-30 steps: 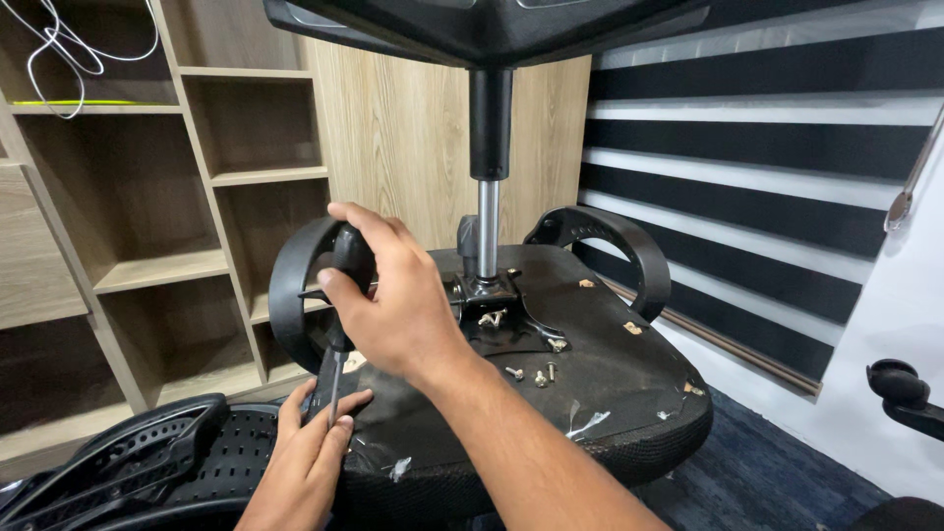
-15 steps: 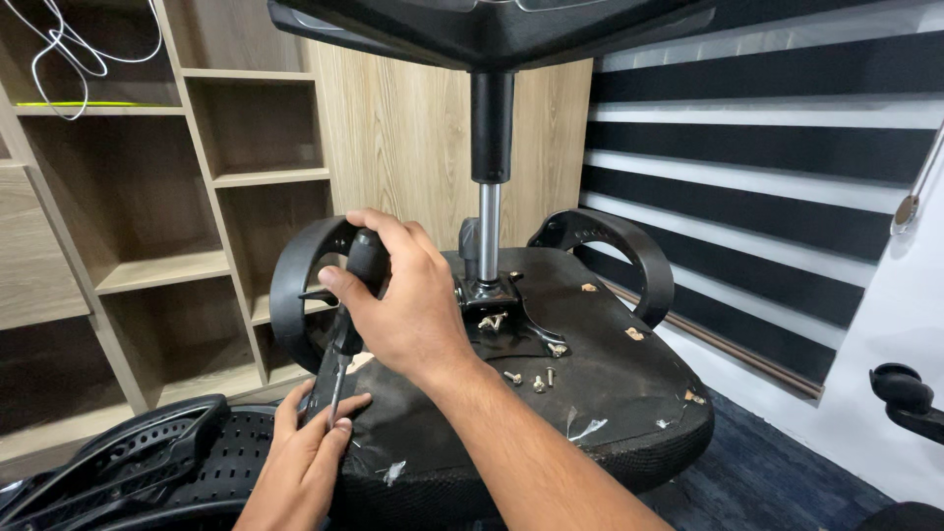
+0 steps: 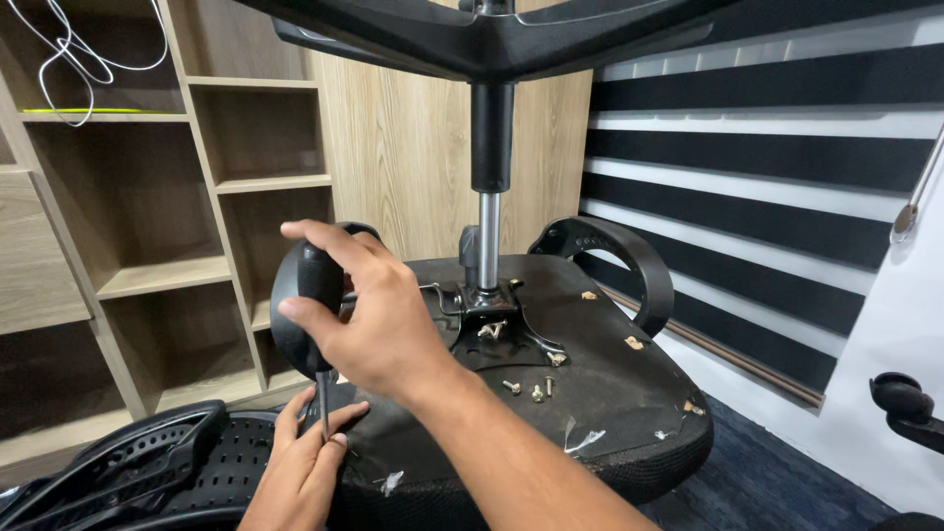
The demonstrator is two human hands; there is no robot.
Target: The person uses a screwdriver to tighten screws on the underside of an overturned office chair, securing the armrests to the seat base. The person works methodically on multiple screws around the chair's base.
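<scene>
An office chair lies upside down, its black seat underside (image 3: 600,379) facing up and its gas column (image 3: 489,206) rising to the base above. My right hand (image 3: 369,320) grips the black handle of a screwdriver (image 3: 317,295), whose shaft points down at the seat's near left edge. My left hand (image 3: 305,462) pinches the shaft near its tip against the seat edge. Three loose screws (image 3: 531,388) lie on the seat beside the metal mounting plate (image 3: 501,329).
Black loop armrests (image 3: 619,261) stand at both sides of the seat. A perforated black backrest (image 3: 147,472) lies at lower left. Wooden shelves (image 3: 147,197) fill the left wall; striped blinds (image 3: 767,197) cover the right. A caster wheel (image 3: 900,398) shows at far right.
My right hand has shifted left and slightly down with the screwdriver handle, bringing the shaft more upright. My left hand stays at the tip.
</scene>
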